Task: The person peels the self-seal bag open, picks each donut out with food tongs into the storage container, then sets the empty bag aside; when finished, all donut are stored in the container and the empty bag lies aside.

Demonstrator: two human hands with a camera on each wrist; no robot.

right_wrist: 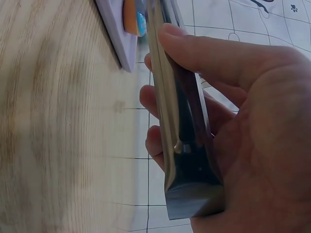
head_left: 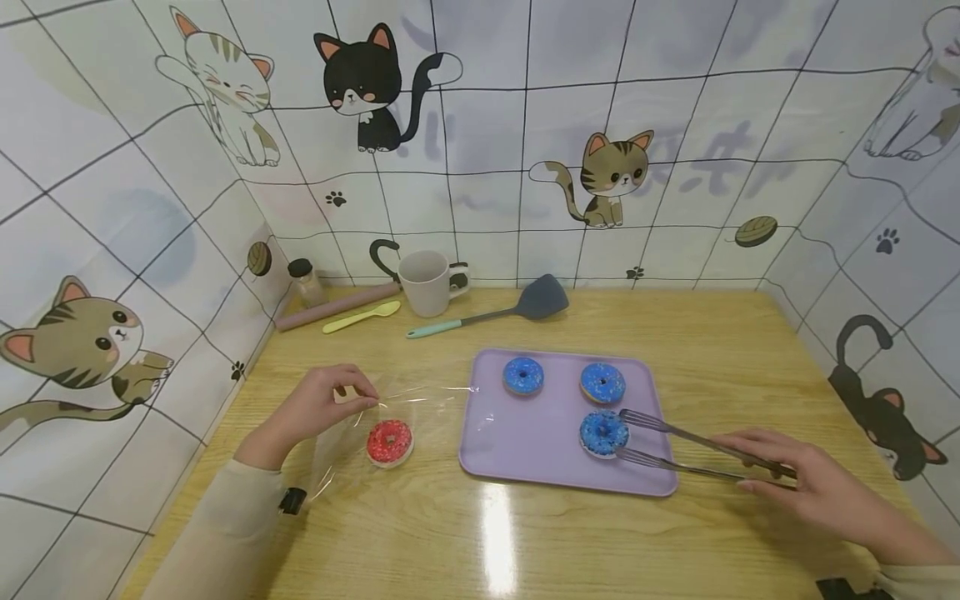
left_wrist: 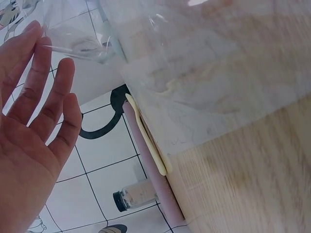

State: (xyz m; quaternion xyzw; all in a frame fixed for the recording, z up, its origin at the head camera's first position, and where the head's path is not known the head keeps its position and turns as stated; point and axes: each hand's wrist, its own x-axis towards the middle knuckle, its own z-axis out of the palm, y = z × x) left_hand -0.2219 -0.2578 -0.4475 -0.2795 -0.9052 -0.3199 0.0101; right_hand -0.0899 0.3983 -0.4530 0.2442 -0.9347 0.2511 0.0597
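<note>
My left hand (head_left: pixel 318 404) pinches the edge of a clear plastic bag (left_wrist: pixel 204 77) between thumb and fingertip. A red-iced donut (head_left: pixel 390 442) with sprinkles shows at the bag, just below those fingers. On the right, my right hand (head_left: pixel 821 492) grips metal tongs (right_wrist: pixel 167 97) with the thumb on one arm and fingers round the other. The tongs' slotted tips reach over the purple tray (head_left: pixel 517 454), on either side of the right edge of the nearest blue donut (head_left: pixel 602 432). That donut rests on the tray.
Two more blue donuts, one at the back middle (head_left: pixel 522 377) and one at the back right (head_left: pixel 602 383), lie on the tray. Behind are a spatula (head_left: pixel 543 297), a mug (head_left: pixel 426 283), a yellow spoon (head_left: pixel 363 317), a rolling pin (head_left: pixel 341 306) and a black-capped jar (head_left: pixel 307 283), near the wall.
</note>
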